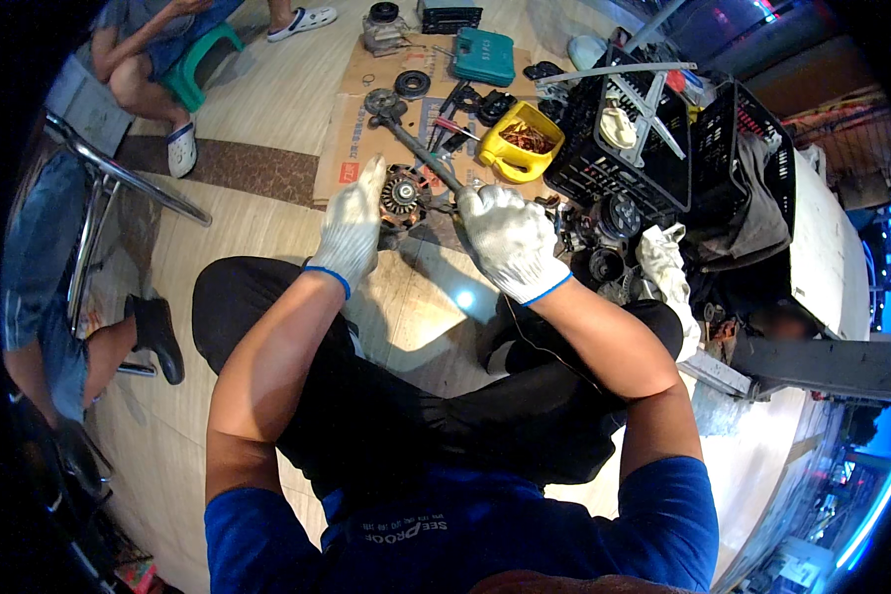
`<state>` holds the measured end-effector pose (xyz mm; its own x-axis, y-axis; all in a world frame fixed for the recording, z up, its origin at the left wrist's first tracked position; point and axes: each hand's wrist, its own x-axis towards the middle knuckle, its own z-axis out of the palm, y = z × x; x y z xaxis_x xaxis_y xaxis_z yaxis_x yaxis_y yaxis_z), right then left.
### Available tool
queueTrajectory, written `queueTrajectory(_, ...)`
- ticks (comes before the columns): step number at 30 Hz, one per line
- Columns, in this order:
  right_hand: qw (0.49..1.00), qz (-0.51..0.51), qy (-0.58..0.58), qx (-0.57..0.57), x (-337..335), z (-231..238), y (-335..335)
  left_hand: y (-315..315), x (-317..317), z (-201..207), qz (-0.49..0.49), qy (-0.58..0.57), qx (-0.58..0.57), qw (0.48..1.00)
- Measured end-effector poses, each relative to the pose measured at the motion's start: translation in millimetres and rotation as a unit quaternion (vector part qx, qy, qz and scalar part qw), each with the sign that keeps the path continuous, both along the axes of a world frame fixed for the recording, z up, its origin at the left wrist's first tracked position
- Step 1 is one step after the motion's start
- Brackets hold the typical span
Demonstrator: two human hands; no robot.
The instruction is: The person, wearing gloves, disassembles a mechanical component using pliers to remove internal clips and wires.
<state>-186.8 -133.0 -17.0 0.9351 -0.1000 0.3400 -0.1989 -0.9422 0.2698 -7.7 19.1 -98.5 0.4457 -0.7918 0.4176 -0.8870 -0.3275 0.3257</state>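
My right hand (510, 233), in a white knitted glove, is closed round the lower end of a long grey hammer (418, 148). The hammer slants away to the far left, its head above the cardboard. My left hand (353, 218), gloved the same way, stands at the left side of a round motor-like part with copper windings (404, 195). Its visible fingers stretch away from me along that part; the others are hidden. The round part sits on the floor between my hands, its slotted face up.
A cut-open yellow jug (523, 139) holds copper-coloured pieces. Beyond it lie a teal tool case (484, 56) and a black ring (412, 83) on a cardboard sheet (342, 148). Black crates (629, 178) and metal parts (619, 216) crowd the right. People sit at the left.
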Motion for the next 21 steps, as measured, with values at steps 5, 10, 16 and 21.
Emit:
queueTrajectory(5, 0.999, 0.011, -0.009, 0.031, 1.6, -9.8, -5.4, 4.5, -3.1, -1.6, 0.001, 0.005, 0.061, 0.998)
queueTrajectory(10, 0.991, 0.047, -0.021, 0.125, 5.7, -9.3, -10.6, -5.5, -3.4, 3.8, 0.042, 0.277, -0.039, 0.959)
queueTrajectory(16, 0.902, -0.200, 0.044, 0.380, 18.5, -0.7, -70.9, -8.4, -2.5, 17.3, 0.086, 0.679, -0.192, 0.704)
queueTrajectory(21, 0.826, -0.369, 0.127, 0.406, 2.6, -81.2, -146.9, -16.4, -9.5, 39.5, 0.086, 0.761, -0.257, 0.590)
